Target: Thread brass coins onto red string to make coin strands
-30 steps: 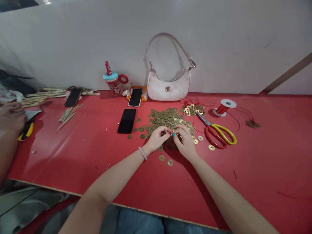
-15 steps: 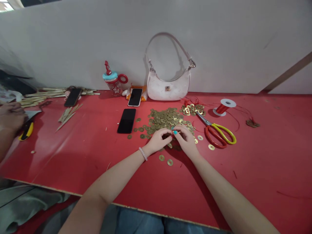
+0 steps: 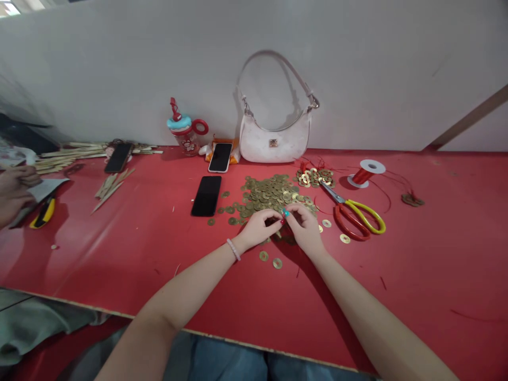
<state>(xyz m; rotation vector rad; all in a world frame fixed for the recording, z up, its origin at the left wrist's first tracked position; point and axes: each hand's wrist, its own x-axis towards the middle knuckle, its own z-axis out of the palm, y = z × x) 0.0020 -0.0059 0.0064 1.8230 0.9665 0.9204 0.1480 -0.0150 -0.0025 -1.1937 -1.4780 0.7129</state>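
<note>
My left hand [image 3: 259, 227] and my right hand [image 3: 305, 228] meet fingertip to fingertip over the near edge of a heap of brass coins [image 3: 270, 193] on the red table [image 3: 119, 243]. Both hands are closed in a pinch; what sits between the fingers is too small to make out, though coins lie directly under them. A few loose coins [image 3: 272, 260] rest just in front of my wrists. Scissors [image 3: 355, 214] with red and yellow handles lie to the right of my right hand.
Behind the heap are a white handbag [image 3: 274, 136], a spool of red thread [image 3: 365, 172], threaded coins [image 3: 314, 178], two phones [image 3: 206, 196] [image 3: 220, 157] and a child's cup [image 3: 184, 129]. Another person's hand [image 3: 14, 190] works at far left beside bamboo sticks [image 3: 71, 153] and a yellow cutter [image 3: 43, 212].
My hands have stayed at the heap's near edge, fingers shifting slightly as they work together. The other person's hand at far left has drawn back a little.
</note>
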